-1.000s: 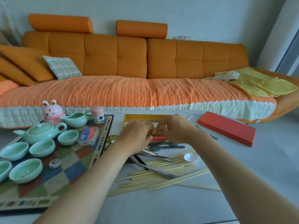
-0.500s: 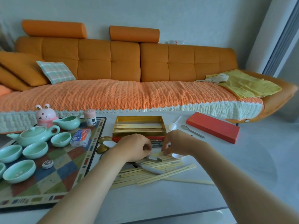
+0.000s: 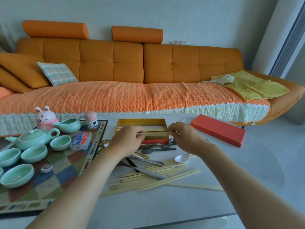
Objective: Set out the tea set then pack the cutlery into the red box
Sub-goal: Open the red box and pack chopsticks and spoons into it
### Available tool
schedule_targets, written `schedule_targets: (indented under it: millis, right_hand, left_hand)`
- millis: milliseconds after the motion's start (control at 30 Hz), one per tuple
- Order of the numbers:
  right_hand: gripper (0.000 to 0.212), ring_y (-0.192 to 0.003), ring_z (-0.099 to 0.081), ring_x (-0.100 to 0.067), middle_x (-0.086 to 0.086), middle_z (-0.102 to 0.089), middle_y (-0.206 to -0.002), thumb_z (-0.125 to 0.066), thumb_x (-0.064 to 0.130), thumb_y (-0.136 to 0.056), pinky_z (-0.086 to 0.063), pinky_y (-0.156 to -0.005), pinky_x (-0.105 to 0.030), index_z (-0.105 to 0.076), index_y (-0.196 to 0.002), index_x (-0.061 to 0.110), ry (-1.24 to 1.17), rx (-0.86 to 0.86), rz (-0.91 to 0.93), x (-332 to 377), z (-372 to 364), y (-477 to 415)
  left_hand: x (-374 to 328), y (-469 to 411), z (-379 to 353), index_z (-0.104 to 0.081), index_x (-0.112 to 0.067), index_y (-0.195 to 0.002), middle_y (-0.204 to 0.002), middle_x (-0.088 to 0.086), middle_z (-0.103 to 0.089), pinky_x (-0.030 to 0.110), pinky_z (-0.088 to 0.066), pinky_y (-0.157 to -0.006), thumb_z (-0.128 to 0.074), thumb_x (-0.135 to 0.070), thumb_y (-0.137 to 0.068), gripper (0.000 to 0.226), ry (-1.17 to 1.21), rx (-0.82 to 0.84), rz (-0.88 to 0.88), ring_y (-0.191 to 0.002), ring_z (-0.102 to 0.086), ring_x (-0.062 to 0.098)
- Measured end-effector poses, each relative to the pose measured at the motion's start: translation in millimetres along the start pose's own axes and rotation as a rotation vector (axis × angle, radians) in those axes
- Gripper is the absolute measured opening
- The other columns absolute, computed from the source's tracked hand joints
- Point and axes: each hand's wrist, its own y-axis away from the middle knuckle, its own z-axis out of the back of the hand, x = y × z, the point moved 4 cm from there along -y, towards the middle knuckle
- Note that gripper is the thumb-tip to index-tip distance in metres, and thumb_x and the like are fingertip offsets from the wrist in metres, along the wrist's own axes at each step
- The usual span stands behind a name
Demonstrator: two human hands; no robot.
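Now our fingers [image 3: 138, 131] curl round a few chopsticks [image 3: 156, 134], left hand [image 3: 127, 140] at one end, right hand [image 3: 185, 138] at the other, just above the near edge of the open box [image 3: 140, 120]. A loose pile [image 3: 153, 178] lies below our wrists. Smooth table [image 3: 255, 166] spreads wide to our right, past the lid [image 3: 217, 131]. Our hands hide the box's front corners and the chopstick ends.

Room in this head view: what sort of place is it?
Probably a home living room: a long orange sofa with a checked cushion stands behind a white table, where a teapot and cups sit on a chequered mat.
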Motion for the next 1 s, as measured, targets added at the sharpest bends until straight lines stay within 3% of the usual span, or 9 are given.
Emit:
schedule_targets:
  millis: [133, 233, 333, 467, 600, 700, 800, 1000]
  right_hand:
    - [0.026, -0.088, -0.063, -0.021, -0.003, -0.064, -0.101, -0.049, 0.002, -0.098, -0.052, -0.079, -0.035, -0.071, -0.110, 0.010, -0.029, -0.125, 0.033, 4.6, -0.3, -8.6]
    - [0.028, -0.087, -0.060, -0.022, -0.002, -0.060, -0.102, -0.047, 0.002, -0.098, -0.048, -0.074, -0.030, -0.072, -0.110, 0.010, -0.023, -0.153, -0.035, 7.2, -5.5, -20.1]
    - [0.034, -0.088, -0.056, -0.021, -0.002, -0.056, -0.106, -0.044, 0.000, -0.097, -0.043, -0.071, -0.029, -0.072, -0.110, 0.013, 0.024, -0.109, -0.148, 5.9, -16.4, -36.1]
    - [0.041, -0.093, -0.058, -0.026, -0.001, -0.053, -0.107, -0.041, -0.001, -0.093, -0.053, -0.080, -0.041, -0.070, -0.115, 0.018, 0.110, -0.053, -0.192, 8.8, -34.0, -57.3]
    - [0.041, -0.105, -0.055, -0.025, -0.001, -0.062, -0.113, -0.045, 0.003, -0.092, -0.041, -0.095, -0.038, -0.069, -0.118, 0.025, 0.261, -0.067, -0.141, 15.6, -43.0, -74.2]
    - [0.037, -0.108, -0.054, -0.021, 0.002, -0.066, -0.116, -0.050, 0.010, -0.095, -0.038, -0.095, -0.036, -0.070, -0.115, 0.033, 0.295, -0.026, -0.154, 11.6, -54.1, -85.1]
    - [0.036, -0.107, -0.053, -0.023, 0.000, -0.063, -0.118, -0.051, 0.014, -0.093, -0.045, -0.094, -0.036, -0.070, -0.113, 0.038, 0.242, 0.016, -0.181, 8.4, -60.3, -90.4]
    - [0.038, -0.095, -0.062, -0.016, 0.000, -0.065, -0.125, -0.041, 0.017, -0.097, -0.052, -0.088, -0.032, -0.067, -0.123, 0.027, 0.049, 0.234, -0.076, 32.0, -62.1, -77.4]
  left_hand:
    - [23.0, -7.8, 17.3, -0.070, -0.030, -0.108, -0.109, -0.012, -0.066, 0.029, -0.045, -0.083, -0.058, -0.030, -0.097, 0.017, -0.058, -0.116, 0.014, -0.100, -0.060, 0.013]
    - [37.3, -12.1, 20.6, -0.067, -0.028, -0.118, -0.115, -0.008, -0.061, 0.036, -0.042, -0.092, -0.057, -0.026, -0.096, 0.024, -0.242, -0.236, -0.031, -0.113, -0.050, 0.018]
    - [45.7, -14.7, 17.8, -0.058, -0.022, -0.133, -0.129, -0.004, -0.054, 0.039, -0.038, -0.101, -0.056, -0.026, -0.096, 0.037, -0.301, -0.249, -0.061, -0.122, -0.044, 0.021]
    - [54.0, -20.2, 5.8, -0.057, -0.021, -0.134, -0.135, -0.007, -0.052, 0.038, -0.031, -0.106, -0.051, -0.032, -0.099, 0.037, -0.295, -0.151, -0.115, -0.126, -0.045, 0.018]
    - [63.6, -24.3, -5.4, -0.057, -0.022, -0.134, -0.137, -0.008, -0.052, 0.037, -0.027, -0.107, -0.040, -0.039, -0.102, 0.040, -0.288, -0.055, -0.080, -0.127, -0.044, 0.016]
    - [69.0, -27.0, -9.0, -0.058, -0.023, -0.133, -0.138, -0.008, -0.054, 0.036, -0.026, -0.109, -0.033, -0.044, -0.103, 0.044, -0.278, 0.005, -0.048, -0.128, -0.044, 0.015]
    - [69.9, -29.0, -11.0, -0.060, -0.025, -0.130, -0.138, -0.007, -0.056, 0.037, -0.023, -0.110, -0.029, -0.048, -0.103, 0.048, -0.321, 0.050, -0.029, -0.129, -0.045, 0.016]
    - [68.5, -30.9, -12.4, -0.058, -0.027, -0.131, -0.139, -0.006, -0.056, 0.041, -0.021, -0.112, -0.026, -0.056, -0.100, 0.053, -0.360, 0.074, -0.002, -0.131, -0.044, 0.018]
